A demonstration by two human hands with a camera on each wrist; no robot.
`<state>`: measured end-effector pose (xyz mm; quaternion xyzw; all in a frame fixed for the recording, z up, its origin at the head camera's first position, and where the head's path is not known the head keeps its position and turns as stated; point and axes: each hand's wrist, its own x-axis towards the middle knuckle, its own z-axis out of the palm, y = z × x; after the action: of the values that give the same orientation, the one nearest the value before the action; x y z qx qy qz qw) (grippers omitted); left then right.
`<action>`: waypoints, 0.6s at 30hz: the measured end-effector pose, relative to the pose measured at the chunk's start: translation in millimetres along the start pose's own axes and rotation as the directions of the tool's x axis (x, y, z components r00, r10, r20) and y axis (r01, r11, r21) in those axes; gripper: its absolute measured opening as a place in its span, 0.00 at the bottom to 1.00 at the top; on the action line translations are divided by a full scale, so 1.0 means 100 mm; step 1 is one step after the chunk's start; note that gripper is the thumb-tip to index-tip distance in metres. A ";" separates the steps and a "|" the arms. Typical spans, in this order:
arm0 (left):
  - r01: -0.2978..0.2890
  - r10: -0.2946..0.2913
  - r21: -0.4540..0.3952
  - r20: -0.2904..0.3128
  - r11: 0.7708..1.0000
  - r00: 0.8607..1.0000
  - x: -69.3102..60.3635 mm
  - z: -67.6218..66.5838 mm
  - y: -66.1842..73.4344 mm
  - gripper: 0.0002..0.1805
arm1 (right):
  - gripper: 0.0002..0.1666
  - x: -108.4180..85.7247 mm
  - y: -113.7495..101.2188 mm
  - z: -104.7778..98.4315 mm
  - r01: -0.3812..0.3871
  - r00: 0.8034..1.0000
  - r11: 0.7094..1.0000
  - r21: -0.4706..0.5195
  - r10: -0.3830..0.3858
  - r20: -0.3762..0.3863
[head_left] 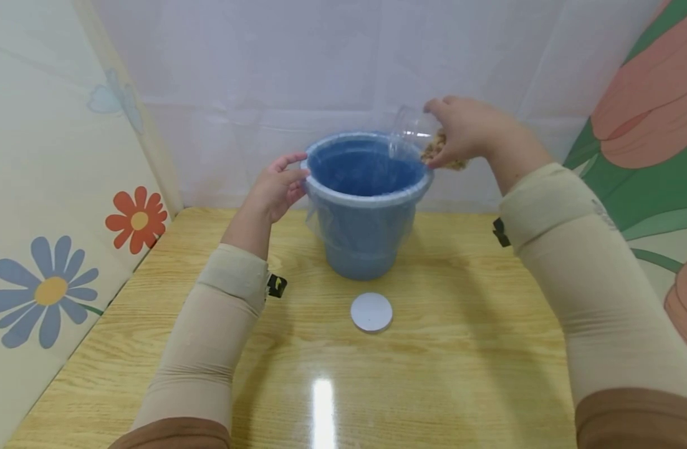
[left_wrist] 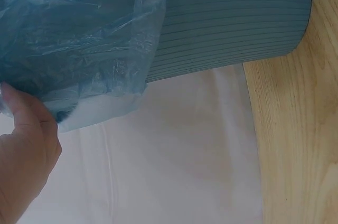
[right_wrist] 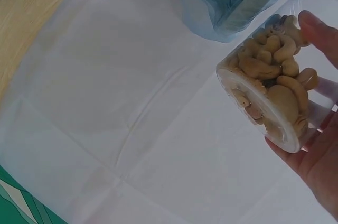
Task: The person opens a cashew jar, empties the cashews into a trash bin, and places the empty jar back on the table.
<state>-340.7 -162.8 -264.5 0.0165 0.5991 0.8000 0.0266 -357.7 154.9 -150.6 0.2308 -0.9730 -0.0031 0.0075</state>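
OK, so a blue bucket was set upright near the far edge of the table, roughly midway between the two far corners. It was lined with a thin clear bag, folded over the rim and left hanging loosely down the outside.

The bucket's rim was held on its left side by the left hand, with the thumb and fingers set against the bagged edge. How hard it was being squeezed can't be told.

A clear jar was firmly grasped by the right hand, thumb on one side and fingers on the other. It was held up at the right side of the rim, tipped way over, with its mouth pointed left above the bucket's opening. Whether the rim was touched by it can't really be made out. A bunch of nuts, cashews by the look of them, could be seen inside, heaped toward the bottom end.

A round white lid was laid flat on the table, just in front of the bucket on the near-edge side. Past the far edge a white cloth was hung, and painted flowers were shown on the panel along the left edge.
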 end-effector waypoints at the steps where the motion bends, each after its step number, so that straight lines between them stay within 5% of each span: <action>1: 0.000 0.000 -0.003 -0.001 1.000 1.000 0.00 0.00 0.00 0.26 | 0.68 0.00 0.00 0.00 0.002 1.000 1.000 -0.012 -0.002 0.001; 18: 0.015 -0.014 0.031 -0.012 0.999 1.000 0.00 0.02 0.01 0.25 | 0.65 -0.01 -0.03 -0.01 -0.001 1.000 0.987 -0.163 0.006 0.028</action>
<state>-340.8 -161.4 -263.3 0.0076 0.6117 0.7905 0.0286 -355.3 153.2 -150.0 0.2275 -0.9699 -0.0857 0.0124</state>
